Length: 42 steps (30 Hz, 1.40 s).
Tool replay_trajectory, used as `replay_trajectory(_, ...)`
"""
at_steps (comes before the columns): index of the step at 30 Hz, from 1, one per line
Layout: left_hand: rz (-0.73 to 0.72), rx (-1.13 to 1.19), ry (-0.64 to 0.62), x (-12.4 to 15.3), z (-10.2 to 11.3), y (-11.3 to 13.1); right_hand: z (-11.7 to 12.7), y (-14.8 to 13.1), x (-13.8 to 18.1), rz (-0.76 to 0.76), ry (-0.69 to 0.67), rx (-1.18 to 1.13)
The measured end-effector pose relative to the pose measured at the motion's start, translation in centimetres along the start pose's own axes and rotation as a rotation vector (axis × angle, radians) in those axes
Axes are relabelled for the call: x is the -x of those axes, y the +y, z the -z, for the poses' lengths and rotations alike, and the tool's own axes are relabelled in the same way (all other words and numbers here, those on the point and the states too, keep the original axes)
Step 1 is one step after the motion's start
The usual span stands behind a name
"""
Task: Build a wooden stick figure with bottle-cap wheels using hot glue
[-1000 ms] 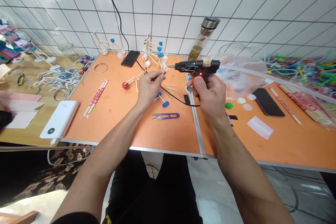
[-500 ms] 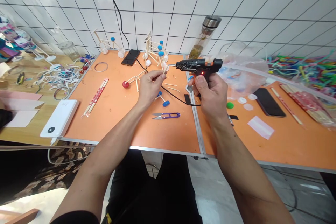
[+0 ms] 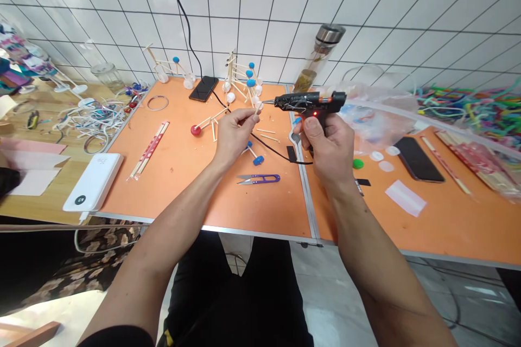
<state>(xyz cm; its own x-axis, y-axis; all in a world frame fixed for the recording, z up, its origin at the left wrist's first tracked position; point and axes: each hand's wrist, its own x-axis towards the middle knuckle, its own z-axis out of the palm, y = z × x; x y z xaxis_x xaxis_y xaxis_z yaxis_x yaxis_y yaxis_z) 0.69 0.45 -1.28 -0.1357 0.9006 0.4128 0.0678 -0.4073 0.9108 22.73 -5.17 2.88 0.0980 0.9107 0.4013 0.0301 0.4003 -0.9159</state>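
My right hand (image 3: pixel 329 141) is wrapped round the grip of a black hot glue gun (image 3: pixel 301 102) with a lit red light. The gun's metal nozzle points left, at a small white piece (image 3: pixel 256 102) near my left fingertips. My left hand (image 3: pixel 236 131) pinches a short wooden stick (image 3: pixel 257 111) just under that piece; whether the two are joined I cannot make out. Right behind stands a small stick structure (image 3: pixel 236 73) with blue and white round parts. Below my hands lie blue pieces on a stick (image 3: pixel 258 160) and purple thread snips (image 3: pixel 260 179).
A power bank (image 3: pixel 93 181) lies at the left and a phone (image 3: pixel 203 88) at the back. A glass bottle (image 3: pixel 313 59) stands by the tiled wall. The gun's black cord (image 3: pixel 268 145) crosses the orange table (image 3: pixel 260 209). Another phone (image 3: pixel 419 158) and wrapped chopsticks (image 3: pixel 476 160) lie right.
Both hands, the glue gun and the stick keep nearly the same pose. The whole view has shifted very slightly.
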Motion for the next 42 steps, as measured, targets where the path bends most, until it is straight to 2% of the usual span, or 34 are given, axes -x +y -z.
replay_trajectory(9, 0.038, -0.023, 0.003, 0.0, 0.0, 0.3, -0.1, -0.3, 0.0, 0.012, -0.006, 0.028)
replay_trajectory(13, 0.012, -0.015, -0.007, 0.0, 0.1, 0.0, -0.1, -0.3, 0.0, 0.028, 0.005, 0.053)
replay_trajectory(21, -0.010, -0.026, -0.014, -0.1, 0.1, -0.3, 0.6, 1.2, -0.5, 0.119, -0.028, 0.141)
replay_trajectory(42, 0.017, -0.042, -0.023, 0.1, 0.0, 0.3, 0.8, 1.2, -0.5, 0.116, -0.015, 0.190)
